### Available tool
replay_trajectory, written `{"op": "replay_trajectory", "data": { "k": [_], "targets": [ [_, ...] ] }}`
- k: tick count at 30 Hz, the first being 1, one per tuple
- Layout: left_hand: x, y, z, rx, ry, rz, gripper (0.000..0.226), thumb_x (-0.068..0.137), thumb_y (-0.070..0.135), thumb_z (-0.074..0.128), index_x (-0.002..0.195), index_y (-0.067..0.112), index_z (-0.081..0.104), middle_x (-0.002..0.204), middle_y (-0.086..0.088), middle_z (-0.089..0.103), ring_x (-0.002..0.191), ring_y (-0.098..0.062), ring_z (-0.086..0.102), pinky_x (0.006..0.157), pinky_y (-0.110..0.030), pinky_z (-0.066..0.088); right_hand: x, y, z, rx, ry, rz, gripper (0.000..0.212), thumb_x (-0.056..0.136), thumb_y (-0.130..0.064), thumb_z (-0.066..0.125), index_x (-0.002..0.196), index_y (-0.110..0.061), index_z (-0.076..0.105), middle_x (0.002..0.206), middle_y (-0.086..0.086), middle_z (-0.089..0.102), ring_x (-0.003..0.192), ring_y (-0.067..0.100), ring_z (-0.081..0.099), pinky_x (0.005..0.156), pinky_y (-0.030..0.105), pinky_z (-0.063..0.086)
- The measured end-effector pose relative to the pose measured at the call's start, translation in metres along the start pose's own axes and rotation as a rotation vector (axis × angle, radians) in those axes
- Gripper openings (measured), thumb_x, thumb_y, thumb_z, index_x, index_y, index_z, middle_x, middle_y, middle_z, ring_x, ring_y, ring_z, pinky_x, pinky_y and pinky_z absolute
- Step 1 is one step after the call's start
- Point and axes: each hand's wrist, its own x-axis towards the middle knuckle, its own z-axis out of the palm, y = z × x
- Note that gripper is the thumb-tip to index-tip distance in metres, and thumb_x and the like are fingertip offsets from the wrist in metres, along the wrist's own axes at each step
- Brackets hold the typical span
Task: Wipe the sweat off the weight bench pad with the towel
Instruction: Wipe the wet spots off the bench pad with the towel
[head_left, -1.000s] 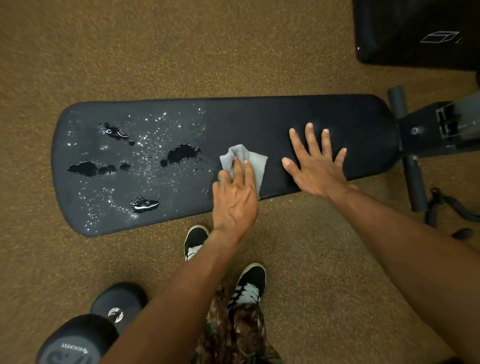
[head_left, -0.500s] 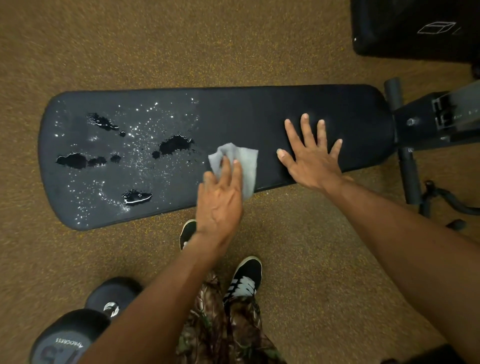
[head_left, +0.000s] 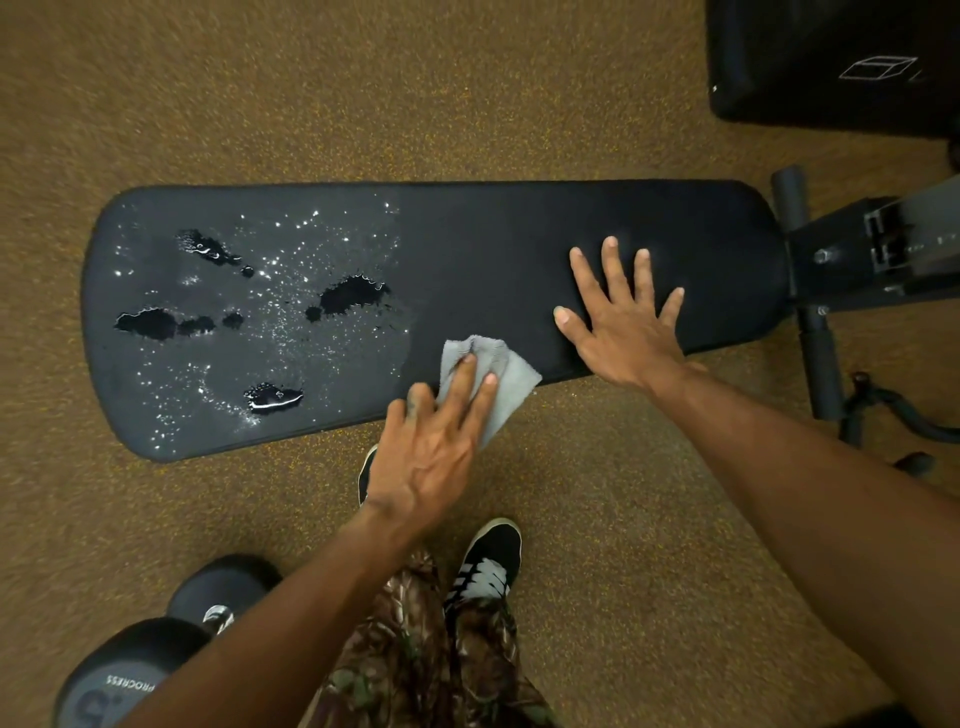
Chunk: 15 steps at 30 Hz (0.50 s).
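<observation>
Wiping step, dry half done. Left hand (head_left: 434, 452), fingers straight, presses the towel (head_left: 514, 376) at the bench pad's (head_left: 493, 239) near edge, one corner apparently overhanging. Right hand (head_left: 626, 325) lies spread flat. Next: sweep left across the sweat puddles (head_left: 350, 296).

A crumpled grey towel (head_left: 506, 382) lies at the near edge of the black bench pad (head_left: 519, 249), whose left half is wet.

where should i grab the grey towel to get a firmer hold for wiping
Probably the bunched ridge at the far edge of the towel, coming down from above on the near side. That ridge stands raised off the bench pad, so fingers can curl round it, while the rest lies flat. The left hand only presses it with straight fingers.
</observation>
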Motion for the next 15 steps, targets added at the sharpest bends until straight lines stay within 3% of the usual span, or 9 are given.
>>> {"op": "replay_trajectory", "data": {
  "k": [5, 10, 15],
  "targets": [
    [0.017, 0.027, -0.007, -0.090, 0.005, -0.040, 0.069, 0.092, 0.013, 0.017, 0.156, 0.012, -0.010, 0.164, -0.016, -0.016, 0.111, -0.031, 0.039, 0.089, -0.041, 0.041, 0.000, -0.001, 0.001, -0.017, 0.001, 0.005, 0.066, 0.096, -0.067, 0.015, 0.150, -0.047, -0.018, 0.160, -0.009, -0.028, 0.146, 0.029, -0.028, 0.111, 0.070, -0.009],
    [0.044, 0.057, -0.015, -0.112, 0.042, 0.058, 0.066, 0.102, 0.022, 0.031, 0.158, 0.011, -0.003, 0.165, -0.015, -0.008, 0.116, -0.034, 0.040, 0.091, -0.046, 0.040, -0.002, 0.000, -0.002, -0.004, -0.008, -0.007, 0.064, 0.098, -0.065, 0.017, 0.150, -0.048, -0.017, 0.160, -0.010, -0.029, 0.146, 0.029, -0.027, 0.112, 0.070, -0.008],
    [0.020, 0.023, -0.007, -0.042, -0.006, 0.061, 0.072, 0.100, 0.020, 0.029, 0.156, 0.019, -0.015, 0.165, -0.010, -0.017, 0.110, -0.032, 0.037, 0.089, -0.043, 0.037, -0.002, 0.000, -0.004, 0.002, -0.024, -0.005, 0.065, 0.097, -0.066, 0.018, 0.150, -0.048, -0.016, 0.161, -0.010, -0.027, 0.147, 0.028, -0.027, 0.113, 0.069, -0.007]
  ]
}}
